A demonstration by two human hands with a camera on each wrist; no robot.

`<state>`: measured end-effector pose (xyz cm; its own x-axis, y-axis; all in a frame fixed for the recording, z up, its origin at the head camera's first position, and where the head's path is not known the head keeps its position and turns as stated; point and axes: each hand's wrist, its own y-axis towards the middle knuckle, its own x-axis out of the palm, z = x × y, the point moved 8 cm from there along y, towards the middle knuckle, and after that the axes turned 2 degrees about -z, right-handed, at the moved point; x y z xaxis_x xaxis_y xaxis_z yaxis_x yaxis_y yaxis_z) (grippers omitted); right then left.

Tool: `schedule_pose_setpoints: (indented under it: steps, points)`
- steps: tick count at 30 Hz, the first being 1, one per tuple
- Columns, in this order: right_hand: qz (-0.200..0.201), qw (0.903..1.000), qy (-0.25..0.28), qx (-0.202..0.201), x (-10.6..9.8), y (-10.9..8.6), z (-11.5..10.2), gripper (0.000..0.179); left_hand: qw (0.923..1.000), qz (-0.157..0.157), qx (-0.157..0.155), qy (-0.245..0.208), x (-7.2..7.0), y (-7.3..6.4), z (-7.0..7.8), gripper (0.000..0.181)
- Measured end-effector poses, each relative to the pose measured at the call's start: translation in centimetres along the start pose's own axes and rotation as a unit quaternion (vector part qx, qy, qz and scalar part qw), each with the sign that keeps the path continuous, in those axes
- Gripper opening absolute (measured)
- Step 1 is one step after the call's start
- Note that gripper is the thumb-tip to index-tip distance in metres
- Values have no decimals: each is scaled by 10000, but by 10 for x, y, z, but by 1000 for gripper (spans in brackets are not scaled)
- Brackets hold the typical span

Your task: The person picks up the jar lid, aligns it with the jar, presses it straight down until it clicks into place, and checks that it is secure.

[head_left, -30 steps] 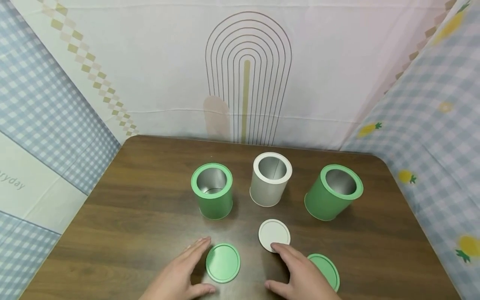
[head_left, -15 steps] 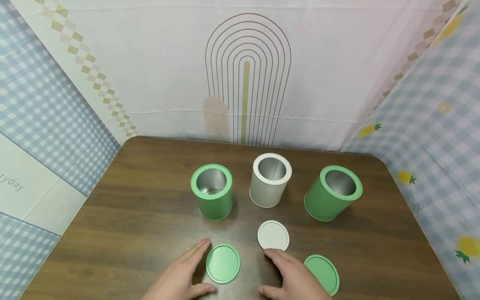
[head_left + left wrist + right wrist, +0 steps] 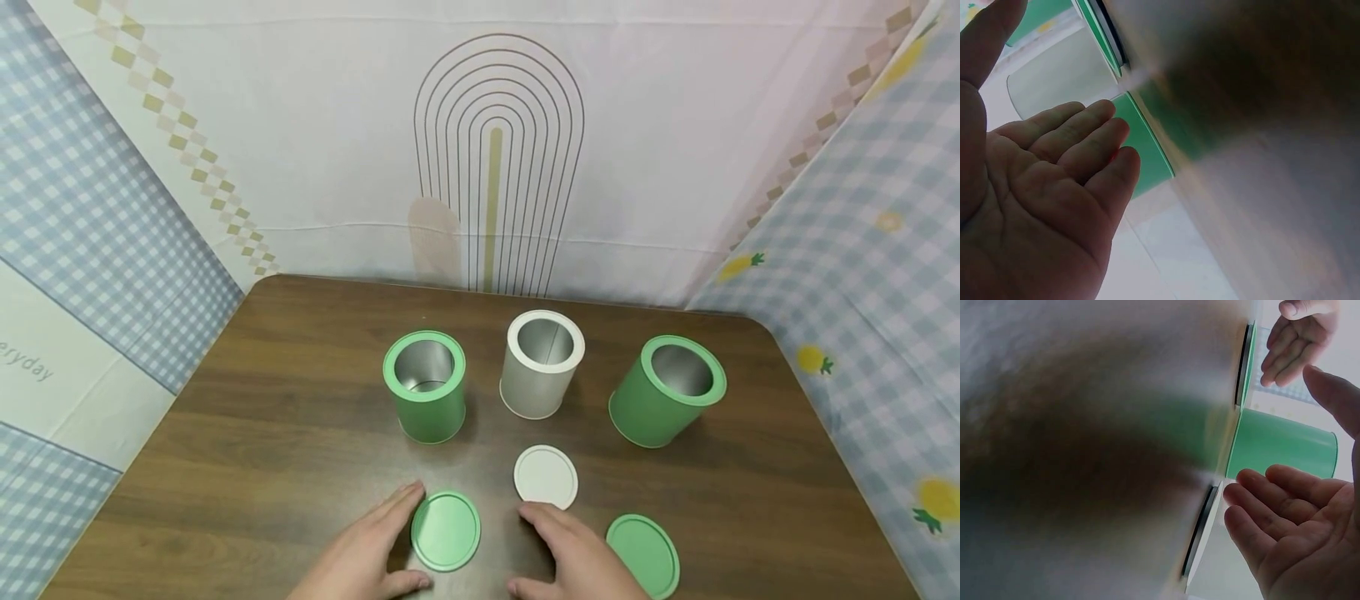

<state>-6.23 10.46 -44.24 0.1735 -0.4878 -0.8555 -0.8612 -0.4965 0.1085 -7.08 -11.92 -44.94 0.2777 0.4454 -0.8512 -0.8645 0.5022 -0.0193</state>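
My left hand (image 3: 365, 543) is beside a round green lid (image 3: 446, 531), its fingers along the lid's left side and nothing held. In the left wrist view the left palm (image 3: 1047, 194) faces the camera with fingers extended. Just below a white lid (image 3: 546, 477) is my right hand (image 3: 581, 554), thumb and fingers apart; whether a fingertip touches that lid I cannot tell. A second green lid (image 3: 642, 556) lies to the right of this hand. The right wrist view has the right palm (image 3: 1310, 531) with relaxed fingers and no object in it.
Farther back on the brown wooden table (image 3: 247, 433), three uncovered cans stand upright: a green can (image 3: 430, 412) on the left, a white can (image 3: 534, 387) in the middle, another green can (image 3: 648, 408) on the right. A patterned cloth (image 3: 322, 142) hangs behind the table.
My right hand has moved left and slightly down, off the white lid, uncovering more of that lid and of the right green one. The left hand stays nearly still.
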Motion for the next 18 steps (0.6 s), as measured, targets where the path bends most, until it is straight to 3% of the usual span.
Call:
schedule_pose_setpoints:
  steps: [12,18]
  points:
    - [-103,9993,-99,-357,11,5,-10,71,9998,-146,-90,25,2,-1,-4,88]
    - [-282,9994,-1,-212,13,8,-12,71,9998,-145,-105,30,3,-2,-6,84]
